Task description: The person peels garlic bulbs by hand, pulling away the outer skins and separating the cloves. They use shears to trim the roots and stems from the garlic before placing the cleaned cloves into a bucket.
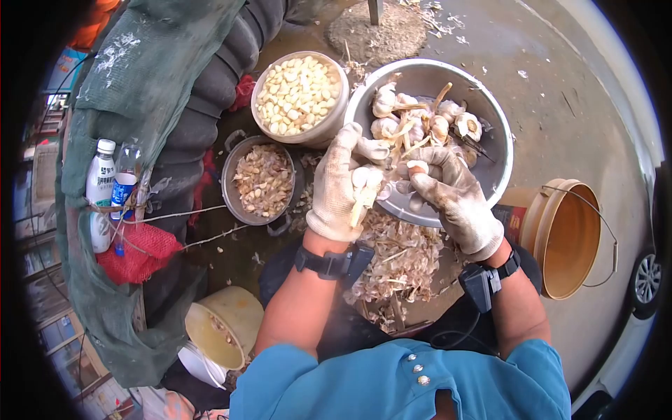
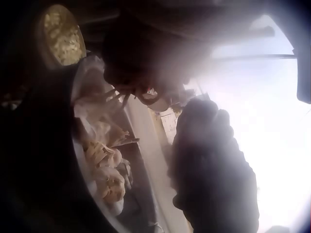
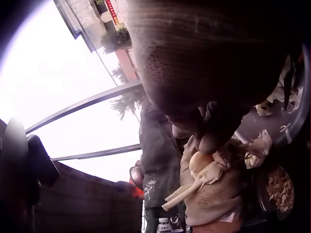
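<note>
My left hand (image 1: 332, 192), in a pale work glove, holds a partly peeled garlic bulb (image 1: 365, 179) in its palm, the dry stalk pointing down toward the wrist. A bare white clove shows on that bulb in the right wrist view, beside the stalk (image 3: 181, 196). Close to its right, my gloved right hand (image 1: 458, 203) pinches a garlic clove (image 1: 418, 167) between thumb and fingers. Both hands are over the near rim of a metal basin (image 1: 498, 171) with several whole garlic bulbs (image 1: 414, 126). The left wrist view is dark and hazy.
A tub of peeled cloves (image 1: 297, 94) stands left of the basin, with a pot of unpeeled cloves (image 1: 262, 180) nearer. Garlic skins (image 1: 399, 262) are heaped below the hands. An orange-brown bucket (image 1: 570, 238) lies right; a yellowish bucket (image 1: 224, 325) stands lower left.
</note>
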Tool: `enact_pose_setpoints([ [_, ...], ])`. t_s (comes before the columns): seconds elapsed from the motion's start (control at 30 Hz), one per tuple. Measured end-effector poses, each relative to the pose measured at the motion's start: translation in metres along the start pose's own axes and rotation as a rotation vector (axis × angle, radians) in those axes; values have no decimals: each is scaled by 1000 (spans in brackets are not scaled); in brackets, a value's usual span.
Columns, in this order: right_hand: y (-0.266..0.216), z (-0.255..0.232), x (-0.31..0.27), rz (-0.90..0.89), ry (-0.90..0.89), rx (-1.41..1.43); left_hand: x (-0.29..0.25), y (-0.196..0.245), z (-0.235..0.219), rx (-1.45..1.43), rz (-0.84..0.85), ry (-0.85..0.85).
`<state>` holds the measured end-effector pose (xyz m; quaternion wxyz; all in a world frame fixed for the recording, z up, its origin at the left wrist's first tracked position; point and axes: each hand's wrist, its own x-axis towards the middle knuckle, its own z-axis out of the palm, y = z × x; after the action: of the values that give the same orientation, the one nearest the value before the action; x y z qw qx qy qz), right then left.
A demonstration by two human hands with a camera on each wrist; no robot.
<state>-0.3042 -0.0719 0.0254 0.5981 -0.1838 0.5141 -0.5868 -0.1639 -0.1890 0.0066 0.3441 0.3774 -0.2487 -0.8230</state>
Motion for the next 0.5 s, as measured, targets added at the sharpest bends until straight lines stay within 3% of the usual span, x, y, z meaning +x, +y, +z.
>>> enact_pose_setpoints([
  [0.07,4,-6,3,-51,-14,-111,-2,1,-5,149,-137,-146],
  [0.17,10,-6,7,-103,52,-141,-11,-3,-5,378,-86,-267],
  [0.2,10,-4,6,-74,107,-169,-12,-5,-6,755,192,-410],
  [0.23,9,-3,6,-44,162,-197,-11,-6,-5,753,192,-416],
  [0.37,11,-1,6,-70,52,-154,-14,-8,0,629,25,-431],
  [0.43,15,-4,8,-82,51,-200,-15,-10,-1,291,-206,-447],
  [0.5,18,-9,10,-110,44,-295,-14,-8,-2,363,-198,-460],
])
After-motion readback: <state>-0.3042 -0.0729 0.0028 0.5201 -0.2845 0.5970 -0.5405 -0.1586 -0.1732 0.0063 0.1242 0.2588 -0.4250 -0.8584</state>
